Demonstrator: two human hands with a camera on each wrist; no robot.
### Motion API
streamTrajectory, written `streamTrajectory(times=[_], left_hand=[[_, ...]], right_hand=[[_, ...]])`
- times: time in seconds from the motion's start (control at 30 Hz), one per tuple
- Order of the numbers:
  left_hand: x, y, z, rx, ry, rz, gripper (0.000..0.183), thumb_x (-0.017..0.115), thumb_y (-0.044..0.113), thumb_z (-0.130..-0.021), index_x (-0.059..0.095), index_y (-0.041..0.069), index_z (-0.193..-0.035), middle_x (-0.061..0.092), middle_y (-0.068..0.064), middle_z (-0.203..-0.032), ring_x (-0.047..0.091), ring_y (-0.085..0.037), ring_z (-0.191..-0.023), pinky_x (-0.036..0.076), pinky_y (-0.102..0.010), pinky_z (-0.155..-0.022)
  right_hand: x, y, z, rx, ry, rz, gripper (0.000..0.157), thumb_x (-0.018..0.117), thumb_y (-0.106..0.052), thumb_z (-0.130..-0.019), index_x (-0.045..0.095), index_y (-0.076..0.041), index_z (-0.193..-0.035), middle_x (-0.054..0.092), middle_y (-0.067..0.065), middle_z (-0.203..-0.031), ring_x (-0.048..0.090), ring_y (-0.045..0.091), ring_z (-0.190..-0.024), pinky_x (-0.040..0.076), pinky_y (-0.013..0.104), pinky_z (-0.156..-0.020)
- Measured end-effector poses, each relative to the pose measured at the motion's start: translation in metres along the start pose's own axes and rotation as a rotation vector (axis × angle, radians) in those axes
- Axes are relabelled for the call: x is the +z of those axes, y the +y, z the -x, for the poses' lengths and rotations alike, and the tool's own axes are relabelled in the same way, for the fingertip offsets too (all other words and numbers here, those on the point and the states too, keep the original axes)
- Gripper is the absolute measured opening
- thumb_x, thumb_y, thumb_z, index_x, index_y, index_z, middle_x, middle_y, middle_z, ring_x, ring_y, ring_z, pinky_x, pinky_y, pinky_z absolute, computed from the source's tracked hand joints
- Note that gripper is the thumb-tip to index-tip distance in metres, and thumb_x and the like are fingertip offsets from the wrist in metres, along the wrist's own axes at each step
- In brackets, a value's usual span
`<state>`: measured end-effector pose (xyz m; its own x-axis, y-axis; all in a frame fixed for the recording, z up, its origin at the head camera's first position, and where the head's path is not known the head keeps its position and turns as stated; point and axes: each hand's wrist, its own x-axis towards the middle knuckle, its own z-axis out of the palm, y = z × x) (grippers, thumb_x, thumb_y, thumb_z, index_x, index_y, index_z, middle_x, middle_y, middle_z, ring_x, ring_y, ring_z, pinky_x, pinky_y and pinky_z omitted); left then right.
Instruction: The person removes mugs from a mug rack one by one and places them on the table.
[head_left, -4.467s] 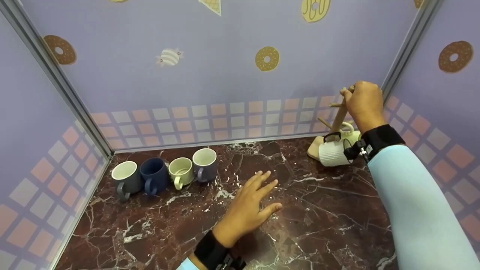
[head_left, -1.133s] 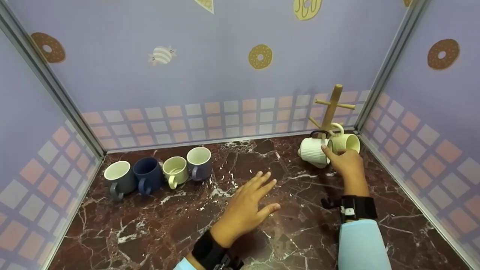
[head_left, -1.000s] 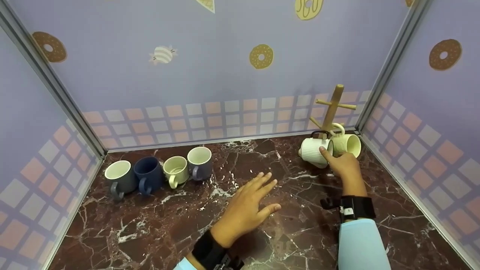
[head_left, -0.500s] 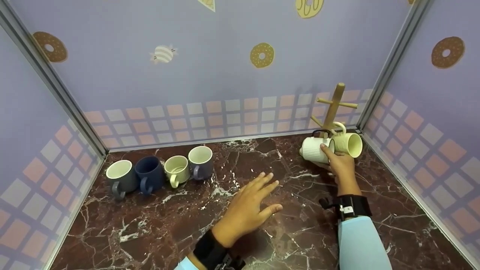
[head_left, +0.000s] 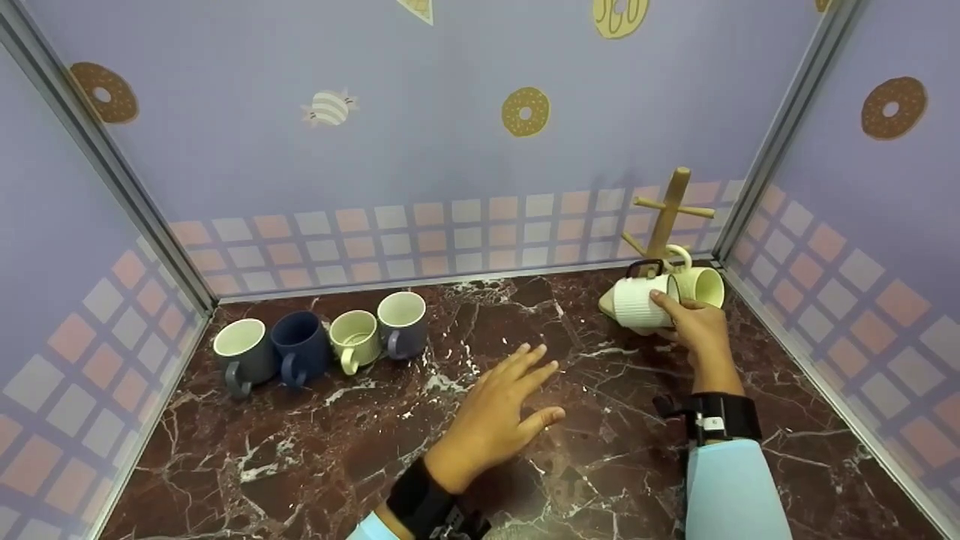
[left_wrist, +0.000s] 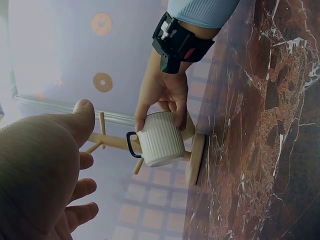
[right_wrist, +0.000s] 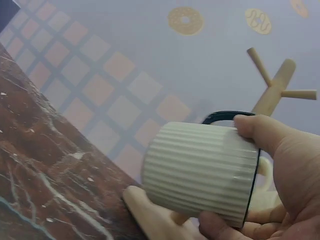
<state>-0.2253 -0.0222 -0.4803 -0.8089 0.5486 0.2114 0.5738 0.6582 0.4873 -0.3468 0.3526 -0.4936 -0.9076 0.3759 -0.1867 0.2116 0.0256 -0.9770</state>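
Observation:
My right hand (head_left: pixel 701 322) grips a white ribbed mug (head_left: pixel 640 304) at its dark-edged rim, thumb on one side and fingers on the other. The mug lies on its side in front of the wooden mug tree (head_left: pixel 670 214), its black handle (right_wrist: pixel 222 117) pointing up. Whether that handle is still round a peg, I cannot tell. Behind my right hand a pale yellow mug (head_left: pixel 697 285) hangs low on the tree, partly hidden. My left hand (head_left: pixel 491 412) is held over the marble-patterned tabletop with its fingers spread, holding nothing; it also fills the left side of its wrist view.
A row of mugs stands upright at the left: a dark grey mug (head_left: pixel 255 364), a navy mug (head_left: pixel 306 349), a small light-green mug (head_left: pixel 358 337) and a grey-purple mug (head_left: pixel 406 334). Patterned walls (head_left: pixel 450 150) enclose the table (head_left: pixel 337 465) at the back and sides.
My right hand came down from the tree's top to the white mug's rim. In the last half second the mug shifted slightly right with it. My left hand stayed where it was.

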Motion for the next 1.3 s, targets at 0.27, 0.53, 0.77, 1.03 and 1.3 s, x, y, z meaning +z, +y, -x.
streamTrajectory(times=[0.27,0.53,0.77,1.03,1.3], left_hand=[[-0.002,-0.002,0.000,-0.014,0.007,0.002,0.069,0.064,0.058,-0.110,0.052,0.027,-0.171,0.030,0.005,-0.188,0.029,-0.030,-0.176,0.028,-0.063,-0.142],[-0.006,-0.007,0.000,-0.005,0.048,0.021,0.069,0.062,0.061,-0.110,0.056,0.023,-0.168,0.034,0.003,-0.187,0.031,-0.032,-0.175,0.030,-0.064,-0.141],[-0.017,-0.011,0.000,-0.001,0.142,0.017,0.063,0.064,0.056,-0.111,0.062,0.019,-0.163,0.045,-0.002,-0.182,0.041,-0.035,-0.170,0.035,-0.065,-0.139],[-0.035,-0.015,-0.001,-0.001,0.322,0.233,0.053,0.064,0.044,-0.115,0.066,0.011,-0.156,0.065,-0.011,-0.162,0.060,-0.035,-0.152,0.049,-0.061,-0.131],[-0.054,-0.020,-0.001,-0.096,0.478,0.391,0.040,0.066,0.034,-0.115,0.075,0.008,-0.145,0.074,-0.011,-0.143,0.068,-0.034,-0.141,0.052,-0.060,-0.127]], right_hand=[[-0.011,-0.014,0.011,-0.045,-0.091,0.165,0.098,0.085,-0.051,-0.101,0.045,0.009,-0.167,0.056,0.028,-0.160,0.074,0.000,-0.088,0.069,0.021,-0.087],[-0.006,-0.031,0.026,-0.100,-0.169,0.280,0.101,0.087,-0.053,-0.099,0.042,-0.002,-0.173,0.062,0.029,-0.156,0.077,0.006,-0.086,0.065,0.022,-0.070],[0.017,-0.044,0.042,-0.263,-0.277,0.347,0.097,0.092,-0.042,-0.097,0.045,-0.001,-0.172,0.063,0.035,-0.156,0.078,0.014,-0.097,0.072,0.032,-0.083],[0.052,-0.058,0.064,-0.416,-0.337,0.417,0.094,0.100,-0.038,-0.088,0.057,-0.003,-0.164,0.074,0.027,-0.144,0.078,0.026,-0.108,0.069,0.028,-0.081],[0.091,-0.064,0.085,-0.546,-0.382,0.526,0.100,0.106,-0.042,-0.077,0.063,-0.009,-0.161,0.078,0.017,-0.143,0.077,0.035,-0.118,0.069,0.044,-0.098]])
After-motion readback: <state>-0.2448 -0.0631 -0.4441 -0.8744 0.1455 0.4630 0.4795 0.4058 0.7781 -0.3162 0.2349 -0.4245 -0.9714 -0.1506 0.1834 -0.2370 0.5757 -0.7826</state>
